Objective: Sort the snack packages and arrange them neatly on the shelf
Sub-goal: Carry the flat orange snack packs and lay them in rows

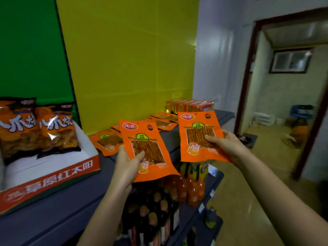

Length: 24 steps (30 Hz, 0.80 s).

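Observation:
My left hand (pixel 126 166) grips an orange snack packet (pixel 142 137) by its lower left edge, held upright above the front edge of the grey shelf top (pixel 58 208). My right hand (pixel 226 144) holds a second, matching orange packet (pixel 198 129) from its right side, thumb across the clear window. More of the same orange packets (pixel 106 141) lie flat on the shelf behind, running back to the right. A row of red and gold boxes (pixel 190 105) stands at the far end.
A white and red display carton (pixel 53 174) on the left holds two upright orange and black snack bags (pixel 56 128). Lower shelves carry dark bottles (pixel 152 210) and orange drink bottles (pixel 193 190). Green and yellow panels back the shelf. A doorway (pixel 284 86) opens at right.

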Each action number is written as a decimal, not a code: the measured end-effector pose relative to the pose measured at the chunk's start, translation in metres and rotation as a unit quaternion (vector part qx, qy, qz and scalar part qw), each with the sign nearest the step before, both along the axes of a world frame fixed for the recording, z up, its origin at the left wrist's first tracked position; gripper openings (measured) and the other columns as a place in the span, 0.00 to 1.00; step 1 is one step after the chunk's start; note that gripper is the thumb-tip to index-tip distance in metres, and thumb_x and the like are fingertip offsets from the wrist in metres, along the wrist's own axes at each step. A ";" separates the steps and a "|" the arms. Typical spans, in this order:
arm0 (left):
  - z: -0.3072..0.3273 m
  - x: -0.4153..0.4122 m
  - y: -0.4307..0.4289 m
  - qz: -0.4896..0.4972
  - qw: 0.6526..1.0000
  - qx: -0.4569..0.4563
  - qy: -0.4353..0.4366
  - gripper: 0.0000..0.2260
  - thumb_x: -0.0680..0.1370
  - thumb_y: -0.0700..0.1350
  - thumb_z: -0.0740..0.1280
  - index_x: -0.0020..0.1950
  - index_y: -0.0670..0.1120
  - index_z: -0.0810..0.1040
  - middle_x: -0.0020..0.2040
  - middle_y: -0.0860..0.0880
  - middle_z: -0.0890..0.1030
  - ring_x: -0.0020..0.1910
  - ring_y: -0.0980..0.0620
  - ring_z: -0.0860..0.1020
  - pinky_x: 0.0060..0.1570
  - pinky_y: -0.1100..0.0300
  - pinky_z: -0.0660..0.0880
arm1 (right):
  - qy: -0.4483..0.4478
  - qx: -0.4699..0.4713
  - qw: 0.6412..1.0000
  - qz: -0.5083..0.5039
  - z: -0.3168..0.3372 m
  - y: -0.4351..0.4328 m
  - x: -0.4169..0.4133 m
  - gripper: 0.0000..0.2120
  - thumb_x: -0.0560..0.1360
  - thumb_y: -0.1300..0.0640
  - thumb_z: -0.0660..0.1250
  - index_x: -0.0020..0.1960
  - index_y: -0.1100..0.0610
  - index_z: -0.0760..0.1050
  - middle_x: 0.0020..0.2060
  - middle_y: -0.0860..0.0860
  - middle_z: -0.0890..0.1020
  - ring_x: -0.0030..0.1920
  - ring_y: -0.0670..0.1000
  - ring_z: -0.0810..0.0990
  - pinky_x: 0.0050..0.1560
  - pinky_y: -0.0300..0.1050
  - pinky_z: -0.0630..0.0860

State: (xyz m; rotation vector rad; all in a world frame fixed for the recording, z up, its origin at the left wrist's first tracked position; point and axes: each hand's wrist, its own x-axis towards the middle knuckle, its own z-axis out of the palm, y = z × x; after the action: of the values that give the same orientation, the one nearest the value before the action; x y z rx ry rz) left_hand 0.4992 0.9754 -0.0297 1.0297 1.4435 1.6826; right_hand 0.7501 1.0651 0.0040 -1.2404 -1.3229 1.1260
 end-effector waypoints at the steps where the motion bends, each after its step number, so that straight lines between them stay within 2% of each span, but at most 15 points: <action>1: -0.001 -0.001 0.004 0.018 1.000 0.001 0.000 0.15 0.77 0.37 0.65 0.62 0.46 0.68 0.56 0.43 0.80 0.51 0.42 0.80 0.51 0.45 0.78 | 0.000 0.001 1.000 0.023 0.001 0.017 -0.005 0.21 0.71 0.59 0.72 0.61 0.59 0.70 0.44 0.53 0.82 0.41 0.51 0.81 0.43 0.45 0.78; 4: 0.000 -0.001 0.011 0.079 0.997 -0.002 -0.001 0.15 0.77 0.36 0.65 0.61 0.47 0.68 0.53 0.44 0.80 0.49 0.44 0.80 0.47 0.51 0.78 | -0.020 0.003 0.994 0.105 0.003 0.061 -0.018 0.21 0.70 0.59 0.73 0.60 0.59 0.70 0.44 0.53 0.82 0.41 0.51 0.81 0.41 0.45 0.77; 6: 0.001 0.001 0.014 0.116 0.993 -0.021 0.015 0.16 0.76 0.36 0.66 0.61 0.48 0.68 0.56 0.44 0.79 0.52 0.43 0.80 0.53 0.48 0.77 | -0.032 0.005 0.987 0.156 0.006 0.084 -0.025 0.19 0.71 0.59 0.73 0.59 0.58 0.71 0.44 0.52 0.82 0.41 0.51 0.81 0.40 0.44 0.76; 9: 0.002 0.004 0.017 0.172 0.983 -0.054 0.040 0.21 0.75 0.38 0.68 0.65 0.47 0.66 0.58 0.43 0.78 0.54 0.42 0.79 0.59 0.43 0.74 | -0.035 -0.001 0.975 0.219 0.004 0.112 -0.038 0.18 0.71 0.58 0.73 0.59 0.57 0.72 0.46 0.54 0.83 0.43 0.53 0.82 0.43 0.47 0.78; 12: 0.003 0.008 0.017 0.221 0.968 -0.094 0.069 0.24 0.75 0.39 0.68 0.68 0.45 0.64 0.57 0.45 0.77 0.55 0.44 0.78 0.59 0.46 0.74 | -0.042 -0.004 0.962 0.271 -0.004 0.128 -0.053 0.19 0.71 0.58 0.72 0.60 0.57 0.72 0.47 0.54 0.83 0.43 0.53 0.82 0.41 0.45 0.78; 16: 0.003 0.014 0.020 0.284 0.937 -0.145 0.141 0.23 0.75 0.41 0.68 0.67 0.42 0.64 0.62 0.42 0.76 0.59 0.43 0.76 0.60 0.49 0.73 | -0.054 -0.010 0.945 0.323 -0.013 0.138 -0.070 0.20 0.71 0.57 0.72 0.61 0.56 0.72 0.52 0.57 0.83 0.47 0.55 0.82 0.45 0.46 0.78; 18: 0.004 0.016 0.023 0.303 0.922 -0.172 0.171 0.22 0.75 0.41 0.68 0.67 0.41 0.65 0.62 0.41 0.76 0.61 0.43 0.75 0.59 0.52 0.71 | -0.063 -0.012 0.938 0.341 -0.014 0.142 -0.076 0.19 0.71 0.57 0.72 0.60 0.56 0.72 0.51 0.55 0.82 0.45 0.53 0.82 0.41 0.44 0.78; 21: 0.006 0.019 0.027 0.309 0.905 -0.214 0.197 0.22 0.75 0.43 0.69 0.65 0.41 0.66 0.63 0.41 0.76 0.61 0.43 0.75 0.59 0.52 0.71 | -0.071 -0.011 0.928 0.366 -0.015 0.145 -0.082 0.18 0.72 0.58 0.72 0.60 0.56 0.73 0.49 0.54 0.82 0.42 0.50 0.81 0.36 0.41 0.76; 24: 0.007 0.019 0.030 0.310 0.888 -0.255 0.227 0.23 0.75 0.46 0.69 0.65 0.40 0.65 0.63 0.41 0.75 0.61 0.42 0.75 0.60 0.50 0.72 | -0.094 0.007 0.927 0.363 -0.018 0.149 -0.088 0.10 0.71 0.59 0.72 0.52 0.55 0.76 0.49 0.55 0.81 0.44 0.52 0.81 0.42 0.45 0.77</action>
State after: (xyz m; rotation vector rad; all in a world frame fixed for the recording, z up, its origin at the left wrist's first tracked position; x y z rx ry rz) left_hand 0.5183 1.0052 -0.0228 0.7155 2.5682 1.3445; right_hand 0.6617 1.2141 -0.0139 -0.8654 -2.0244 1.5179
